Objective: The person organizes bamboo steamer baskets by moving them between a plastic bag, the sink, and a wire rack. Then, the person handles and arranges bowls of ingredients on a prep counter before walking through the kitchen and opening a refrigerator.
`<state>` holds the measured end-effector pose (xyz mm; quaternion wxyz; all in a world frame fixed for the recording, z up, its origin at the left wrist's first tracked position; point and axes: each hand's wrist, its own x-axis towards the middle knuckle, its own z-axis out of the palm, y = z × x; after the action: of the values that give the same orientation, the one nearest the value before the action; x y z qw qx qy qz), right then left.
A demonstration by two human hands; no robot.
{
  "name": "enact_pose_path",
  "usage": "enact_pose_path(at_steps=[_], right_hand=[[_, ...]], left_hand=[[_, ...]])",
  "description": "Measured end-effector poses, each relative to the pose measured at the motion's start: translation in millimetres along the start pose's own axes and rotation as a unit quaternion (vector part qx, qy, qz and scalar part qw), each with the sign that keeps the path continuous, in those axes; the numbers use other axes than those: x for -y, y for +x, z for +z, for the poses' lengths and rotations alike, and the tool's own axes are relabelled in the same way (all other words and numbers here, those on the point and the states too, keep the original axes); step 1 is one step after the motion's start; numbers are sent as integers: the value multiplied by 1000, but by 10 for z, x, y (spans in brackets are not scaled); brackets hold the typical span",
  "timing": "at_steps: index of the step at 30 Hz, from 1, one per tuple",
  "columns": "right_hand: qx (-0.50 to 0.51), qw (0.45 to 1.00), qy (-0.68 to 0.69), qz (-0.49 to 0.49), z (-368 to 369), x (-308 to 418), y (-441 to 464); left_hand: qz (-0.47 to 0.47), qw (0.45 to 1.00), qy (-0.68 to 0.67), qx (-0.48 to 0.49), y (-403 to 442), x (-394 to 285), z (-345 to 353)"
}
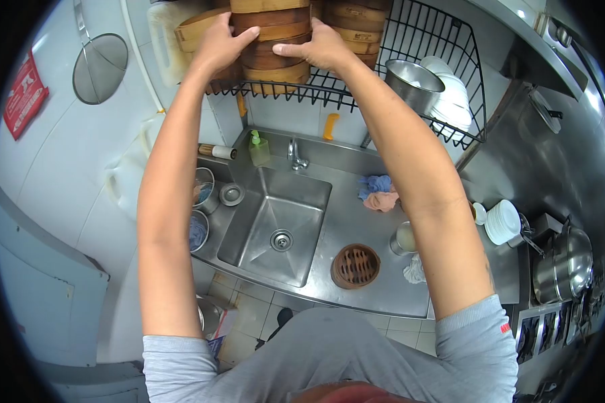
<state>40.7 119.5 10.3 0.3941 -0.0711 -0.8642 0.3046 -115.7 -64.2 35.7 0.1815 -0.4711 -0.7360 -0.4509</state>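
Seen from above, a person's left hand [223, 46] and right hand [321, 48] grasp a stack of bamboo steamers [273, 59] from either side, thumbs along its near face and the other fingers partly hidden; whether they bear its weight, one cannot tell. The stack sits between the fingers, at a black wire rack [334, 92] on the wall, with more steamers [356, 32] just beyond the fingers on both sides. Farther right of the right fingers, a metal pot [413, 86] and white bowls [452, 107] share the rack. Well below the fingers is a steel surface [343, 218] with a sink [275, 208] and a faucet [294, 156]. Below and right of the fingers, near the surface's front edge, lies a round bamboo steamer [355, 265] with a slatted top; blue and pink cloths [380, 200] lie behind it. A round strainer [101, 68] hangs left of the left fingers.
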Motion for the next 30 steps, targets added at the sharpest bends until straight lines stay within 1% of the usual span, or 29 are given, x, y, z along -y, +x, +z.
enact_pose_path(at_steps=[1, 2, 3, 4, 5, 6, 7, 8, 9, 10, 11, 12, 13, 14, 15, 16, 17, 18, 19, 20, 21, 22, 23, 25, 26, 27, 28, 29, 30], right_hand=[[7, 999, -30, 9, -16, -20, -42], [37, 998, -47, 6, -101, 66, -165], [-5, 994, -112, -17, -244, 427, -514], [-49, 983, -154, -82, -321, 550, -793], [-109, 966, -124, -199, -377, 549, -1108], [-97, 955, -100, -262, -502, 645, -1532], [-67, 966, -69, -240, -602, 739, -2074], [-27, 978, -27, -206, -666, 689, -2580], [22, 993, -45, -106, -707, 565, -3100], [18, 993, -91, -75, -669, 299, -3573], [11, 993, -100, 54, -560, -12, -4120], [3, 980, -73, 184, -477, -357, -4673], [36, 957, -76, 278, -433, -639, -5210], [65, 925, -82, 364, -362, -844, -5655], [76, 916, -63, 388, -194, -972, -6004], [87, 908, -46, 406, -84, -1010, -6228], [90, 904, -43, 416, 17, -952, -6250], [93, 903, -39, 418, 130, -932, -6219], [70, 933, -48, 349, 299, -1084, -6301], [57, 937, -58, 341, 380, -1052, -6223], [12, 928, 14, 371, 431, -970, -6078], [1, 930, 6, 367, 471, -987, -6051], [5, 922, 2, 387, 458, -891, -5959], [2, 943, -21, 332, 351, -666, -5703], [3, 954, -38, 299, 270, -559, -5507], [5, 961, -53, 270, 194, -424, -5350], [-16, 976, -75, 203, 87, -263, -5111], [-37, 985, -98, 136, -62, -100, -4783], [-42, 986, -135, 89, -235, 106, -4408]], left_hand=[[28, 998, 40, -34, -44, 129, -45], [59, 993, 77, -66, -98, 232, -60], [91, 985, 111, -97, -144, 236, -6], [95, 992, 49, -64, -370, 26, -124], [96, 995, -13, -30, -763, -209, -300], [113, 992, -49, 20, -1233, -415, -263], [126, 985, -86, 78, -1697, -633, -161], [121, 970, -92, 189, -2164, -698, 32], [107, 941, -102, 304, -2645, -654, 306], [100, 916, -83, 380, -3069, -545, 615], [94, 883, -63, 455, -3541, -380, 902], [25, 869, -77, 488, -3983, -151, 1260], [-35, 856, -85, 508, -4378, 103, 1611], [-127, 821, -141, 538, -4772, 327, 1959], [-214, 779, -196, 556, -5007, 432, 2227], [-335, 718, -279, 543, -5065, 316, 2347], [-445, 642, -354, 514, -5117, 157, 2434], [-412, 649, -348, 537, -5143, 83, 2518], [-375, 662, -338, 554, -5154, 68, 2596], [-345, 680, -356, 540, -5252, 107, 2721], [-313, 700, -372, 524, -5281, 162, 2803], [-350, 681, -365, 530, -5166, 136, 2760], [-392, 652, -360, 540, -5130, 78, 2685], [-313, 707, -421, 474, -5100, 102, 2484], [-228, 776, -372, 455, -4900, -13, 2199], [-225, 791, -361, 440, -4593, -225, 1819], [-224, 802, -349, 429, -4261, -462, 1412], [-181, 820, -383, 384, -3936, -672, 1055], [-139, 833, -415, 337, -3601, -833, 745]])
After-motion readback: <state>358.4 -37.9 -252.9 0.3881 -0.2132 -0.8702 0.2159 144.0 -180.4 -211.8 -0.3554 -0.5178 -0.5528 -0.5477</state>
